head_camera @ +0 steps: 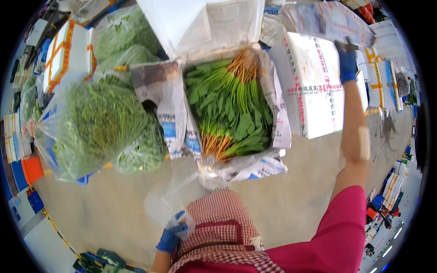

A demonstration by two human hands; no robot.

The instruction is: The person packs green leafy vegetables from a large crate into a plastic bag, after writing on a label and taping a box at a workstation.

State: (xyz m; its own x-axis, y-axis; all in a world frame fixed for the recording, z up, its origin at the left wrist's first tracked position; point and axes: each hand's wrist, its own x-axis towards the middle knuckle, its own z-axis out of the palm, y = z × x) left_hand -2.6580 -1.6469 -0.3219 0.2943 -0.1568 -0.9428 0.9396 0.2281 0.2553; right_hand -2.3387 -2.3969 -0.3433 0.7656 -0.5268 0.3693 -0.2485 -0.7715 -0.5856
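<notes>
My left hand, in a blue glove, grips a clear plastic bag in front of a checked apron. My right hand, also gloved in blue, is stretched out to the far right, over the edge of a taped white foam box. Something dark shows at its fingertips; whether it is held is unclear. Between the hands stands an open foam box lined with newspaper and plastic film. Bunches of leafy greens with orange-brown root ends lie inside it, roots at the top and bottom, leaves towards the middle.
Large clear bags of feathery greens stand at left, with another taped foam box behind. The open box's white lid stands at its far side. More foam boxes are at far right. An orange bin is at far left.
</notes>
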